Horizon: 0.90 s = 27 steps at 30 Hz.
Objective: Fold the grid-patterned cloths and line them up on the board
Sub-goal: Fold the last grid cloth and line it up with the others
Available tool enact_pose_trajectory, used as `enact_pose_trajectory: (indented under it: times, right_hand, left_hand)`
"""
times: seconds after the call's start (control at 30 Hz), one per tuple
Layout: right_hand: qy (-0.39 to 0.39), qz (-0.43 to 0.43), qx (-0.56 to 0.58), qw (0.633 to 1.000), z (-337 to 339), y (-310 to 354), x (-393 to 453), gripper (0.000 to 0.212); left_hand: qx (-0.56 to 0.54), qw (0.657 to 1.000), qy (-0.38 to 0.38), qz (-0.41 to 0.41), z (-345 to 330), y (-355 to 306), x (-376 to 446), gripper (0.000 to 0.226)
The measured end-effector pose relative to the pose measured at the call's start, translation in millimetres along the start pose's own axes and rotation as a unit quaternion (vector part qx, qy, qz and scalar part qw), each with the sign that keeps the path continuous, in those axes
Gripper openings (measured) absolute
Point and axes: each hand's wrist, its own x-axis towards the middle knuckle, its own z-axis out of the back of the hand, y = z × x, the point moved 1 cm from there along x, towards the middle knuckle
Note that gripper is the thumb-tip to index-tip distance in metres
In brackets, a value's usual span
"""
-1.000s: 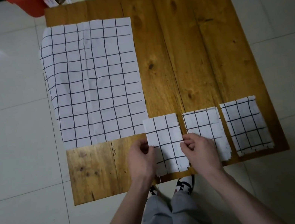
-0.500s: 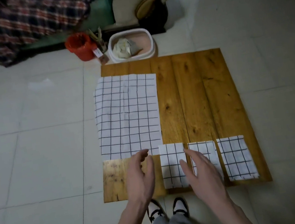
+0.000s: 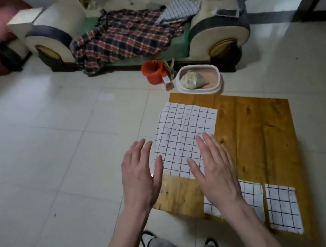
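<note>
Hands leave the folded row, reach toward the flat cloth

Left hand [image 3: 140,179] and right hand [image 3: 215,170], both spread and empty, now hover over the unfolded cloth [image 3: 184,139]; folded cloths [image 3: 282,209] stay put.

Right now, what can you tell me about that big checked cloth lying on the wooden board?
The big checked cloth is white with thin dark grid lines and looks like thin fabric. It lies unfolded and flat, with faint lengthwise creases, on the far left part of the wooden board; its left edge seems to overhang the board. The left hand and right hand, fingers straight, reach over its near end; contact is unclear.
</note>
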Motion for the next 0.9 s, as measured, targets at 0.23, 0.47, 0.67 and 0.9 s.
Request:
enact_pose_trajectory:
  times: [0.23,0.47,0.67,0.9]
  right_hand:
    - [-0.013,0.016,-0.042,0.999,-18.3,58.7,36.7,0.067]
    - [-0.015,0.014,-0.053,0.998,-61.9,156.2,83.6,0.067]
    - [-0.045,0.03,-0.08,0.995,-99.3,243.4,133.0,0.065]
    - [-0.068,0.027,-0.103,0.992,-117.0,300.2,182.0,0.065]
  left_hand:
    - [0.059,0.998,-0.011,-0.032,35.9,56.5,29.1,0.047]
    - [0.065,0.997,0.004,-0.043,69.8,159.4,77.3,0.051]
    - [0.067,0.996,-0.015,-0.049,110.2,247.2,129.7,0.051]
    - [0.063,0.996,-0.033,-0.055,138.2,299.6,180.0,0.051]
